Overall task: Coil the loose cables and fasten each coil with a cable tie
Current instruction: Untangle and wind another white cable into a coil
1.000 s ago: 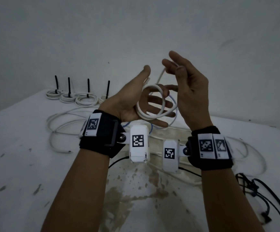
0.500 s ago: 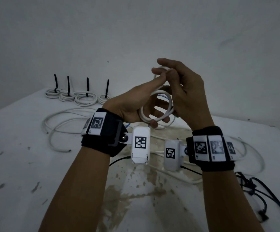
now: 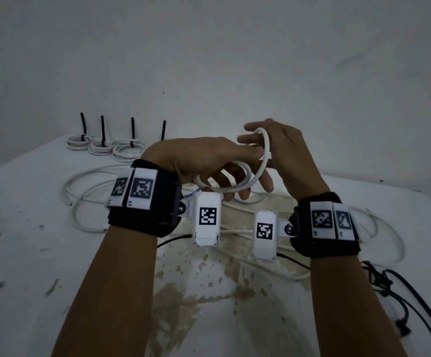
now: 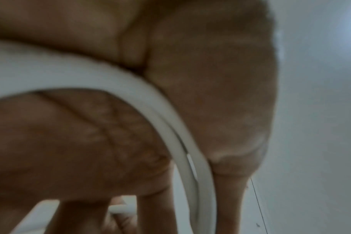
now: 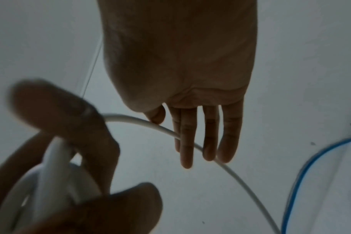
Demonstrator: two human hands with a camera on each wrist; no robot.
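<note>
I hold a small coil of white cable (image 3: 224, 188) in the air over the table. My left hand (image 3: 209, 161) is palm down and grips the coil (image 4: 170, 131) between thumb and fingers. A further turn of the same cable (image 3: 266, 150) arches from the left thumb over my right hand (image 3: 281, 150). In the right wrist view the right fingers (image 5: 208, 134) are straight, the cable (image 5: 142, 122) runs behind them, and the thumb tip touches it. The cable's free length drops away toward the table.
Several tied white coils (image 3: 128, 150) with upright black ties stand in a row at the back left. Loose white cables (image 3: 80, 191) and a thin blue cable (image 3: 245, 202) sprawl on the stained white table (image 3: 29, 253). Black ties and leads (image 3: 389, 284) lie at the right.
My left hand has turned from palm up to palm down with the coil. Both hands have come lower, and the right hand has swung the cable round over the coil, its fingers straightening.
</note>
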